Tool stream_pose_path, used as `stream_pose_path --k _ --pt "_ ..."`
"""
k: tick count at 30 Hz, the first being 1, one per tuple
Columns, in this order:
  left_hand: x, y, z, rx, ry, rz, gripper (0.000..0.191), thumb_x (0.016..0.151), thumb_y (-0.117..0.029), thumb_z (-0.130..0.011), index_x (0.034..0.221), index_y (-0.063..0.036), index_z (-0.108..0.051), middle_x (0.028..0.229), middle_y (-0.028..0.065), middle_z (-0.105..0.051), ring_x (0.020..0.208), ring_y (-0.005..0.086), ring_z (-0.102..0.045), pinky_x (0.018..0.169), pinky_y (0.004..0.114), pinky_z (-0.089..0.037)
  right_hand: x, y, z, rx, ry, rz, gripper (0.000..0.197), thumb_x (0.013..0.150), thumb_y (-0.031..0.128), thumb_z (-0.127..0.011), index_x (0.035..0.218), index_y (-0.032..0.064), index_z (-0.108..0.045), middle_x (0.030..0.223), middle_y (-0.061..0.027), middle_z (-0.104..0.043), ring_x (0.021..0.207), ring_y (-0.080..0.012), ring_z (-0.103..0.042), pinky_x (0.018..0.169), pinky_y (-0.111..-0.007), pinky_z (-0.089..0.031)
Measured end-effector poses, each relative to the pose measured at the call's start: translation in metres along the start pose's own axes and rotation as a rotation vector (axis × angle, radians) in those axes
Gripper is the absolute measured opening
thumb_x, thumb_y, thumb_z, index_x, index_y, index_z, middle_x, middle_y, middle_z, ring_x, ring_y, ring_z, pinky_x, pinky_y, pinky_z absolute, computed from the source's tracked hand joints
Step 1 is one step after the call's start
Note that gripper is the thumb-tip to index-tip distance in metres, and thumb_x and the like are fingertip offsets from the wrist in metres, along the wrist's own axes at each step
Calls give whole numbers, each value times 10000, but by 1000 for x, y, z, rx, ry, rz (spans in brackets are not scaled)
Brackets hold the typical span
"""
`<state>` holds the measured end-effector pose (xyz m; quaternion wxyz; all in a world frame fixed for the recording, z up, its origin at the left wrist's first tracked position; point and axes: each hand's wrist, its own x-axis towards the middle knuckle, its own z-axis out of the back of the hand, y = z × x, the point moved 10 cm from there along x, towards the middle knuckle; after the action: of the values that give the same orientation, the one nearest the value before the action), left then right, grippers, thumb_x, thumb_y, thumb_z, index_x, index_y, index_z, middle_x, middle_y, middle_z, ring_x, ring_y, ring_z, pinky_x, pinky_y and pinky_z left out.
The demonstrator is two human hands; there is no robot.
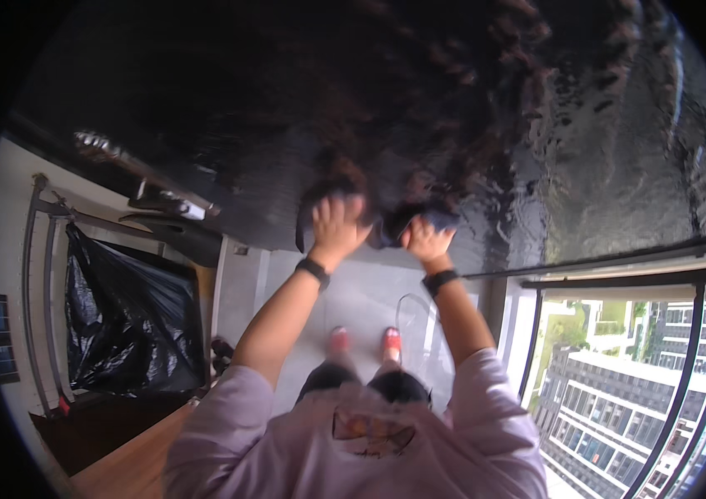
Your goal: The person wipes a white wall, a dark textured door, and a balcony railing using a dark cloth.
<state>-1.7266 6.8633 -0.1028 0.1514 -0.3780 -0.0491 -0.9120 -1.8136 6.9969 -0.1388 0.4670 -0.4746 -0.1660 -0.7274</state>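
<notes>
My left hand (335, 227) is laid over a bunched dark cloth (304, 218) at the near edge of a black, glossy surface (253, 143). Its fingers point away from me and are blurred by motion. Beside it, my right hand (429, 240) has its fingers bent over dark cloth (443, 218) at the same edge. Whether this is one cloth or two cannot be made out. The black surface looks wet, with streaks and ripples of reflected light on its right half. Each wrist wears a dark band.
A window (627, 374) with dark bars is on the right, buildings outside. At left, black plastic sheeting (135, 318) covers something by a grey metal frame (32, 249). A blurred metallic object (169, 203) lies along the surface's left edge. A thin cable (400, 312) loops near my feet on the pale floor (309, 293).
</notes>
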Motion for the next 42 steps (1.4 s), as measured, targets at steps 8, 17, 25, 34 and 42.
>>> stream_pose_path --k 8,17,25,34,42 --pt "-98 -31 -82 -208 447 -259 509 695 -248 -640 1192 -226 -532 1034 -23 -562 851 167 -535 680 303 -479 -63 43 -32 239 242 -195 231 703 301 -639 893 171 -644 798 39 -639 592 -185 -524 613 -375 -388" --pt "-4 -91 -22 -387 265 -315 476 755 -299 -640 1215 -239 -535 1153 5 -556 906 159 -567 700 284 -478 23 -53 45 10 -9 -384 267 698 338 -552 794 89 -554 834 -110 -514 788 -310 -483 784 -516 -330" --pt "199 -164 157 -323 -153 -326 693 756 -424 -630 1372 -268 -354 1399 64 -362 1194 325 -413 844 440 -446 208 -199 208 -28 -445 -461 655 885 347 -336 1387 -50 -201 1439 -262 -184 1335 -421 -160 1072 -510 -99" --pt "285 -244 220 -187 -267 -274 713 819 -379 -574 1421 -188 -243 1464 183 -183 1332 381 -202 1052 525 -178 283 -276 296 -271 -564 -211 556 881 213 -342 1384 -1 -244 1432 -199 -251 1326 -368 -217 1080 -463 -145" --pt "174 -335 52 -52 24 -588 843 690 -373 -674 1415 -300 -251 1477 -12 -221 1342 243 -207 898 327 -417 69 -333 207 53 -539 -775 680 904 402 -291 1403 -38 -152 1460 -245 -133 1357 -395 -101 1093 -476 -59"
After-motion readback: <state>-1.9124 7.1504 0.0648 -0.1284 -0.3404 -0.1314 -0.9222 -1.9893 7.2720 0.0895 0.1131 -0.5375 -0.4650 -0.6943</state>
